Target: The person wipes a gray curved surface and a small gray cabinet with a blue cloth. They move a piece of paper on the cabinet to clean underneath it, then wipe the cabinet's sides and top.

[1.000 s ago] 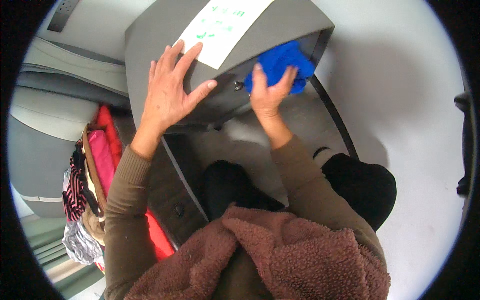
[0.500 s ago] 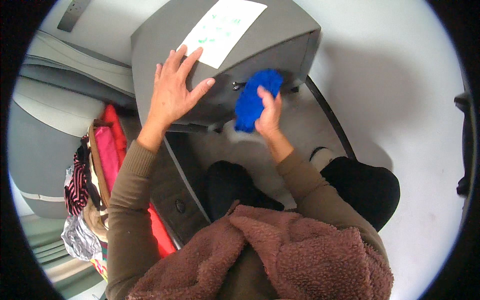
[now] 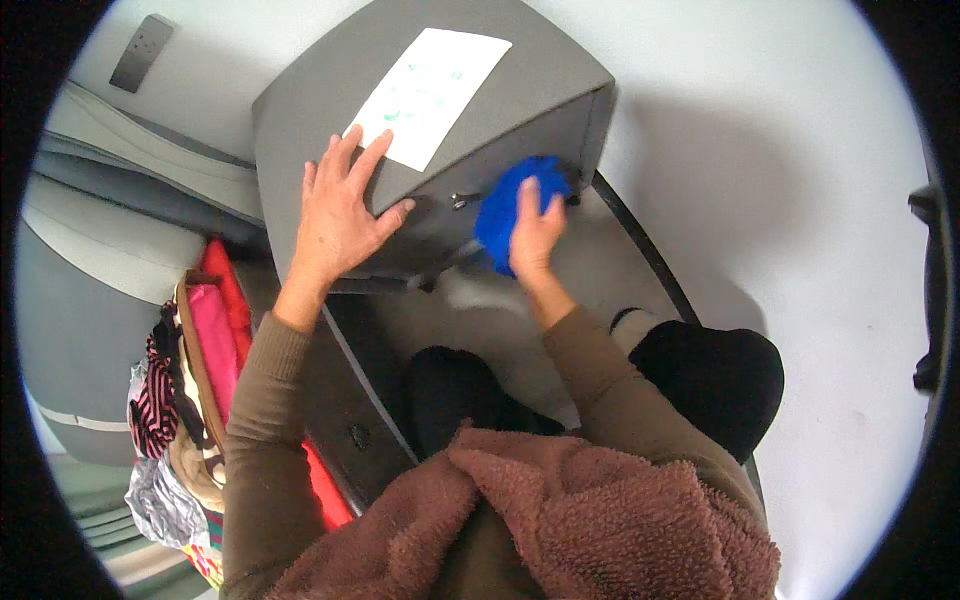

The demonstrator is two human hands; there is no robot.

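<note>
My left hand [image 3: 338, 218] lies with fingers spread on the top of a small grey cabinet [image 3: 300, 110]. Its fingertips reach the near edge of a white sheet of paper [image 3: 430, 95] with green marks. A bright blue cloth [image 3: 498, 222] is in my right hand [image 3: 537, 228], bunched under the fingers and held against the cabinet's dark front panel. Just left of the cloth, a small metal handle [image 3: 462, 201] shows on that panel. The right hand is slightly blurred, and the cloth hides part of the front.
A brown fleecy cloth [image 3: 620, 500] hangs across my front. On the left, an open box [image 3: 195, 330] holds folded clothes beside a dark drawer unit [image 3: 350, 400]. A grey padded bed [image 3: 90, 290] stands behind them. White wall [image 3: 800, 250] is on the right, with a socket [image 3: 142, 52] upper left.
The blue cloth has slid a little to the right along the cabinet front, away from the handle. My left hand keeps its place on top. The whole view has shifted slightly.
</note>
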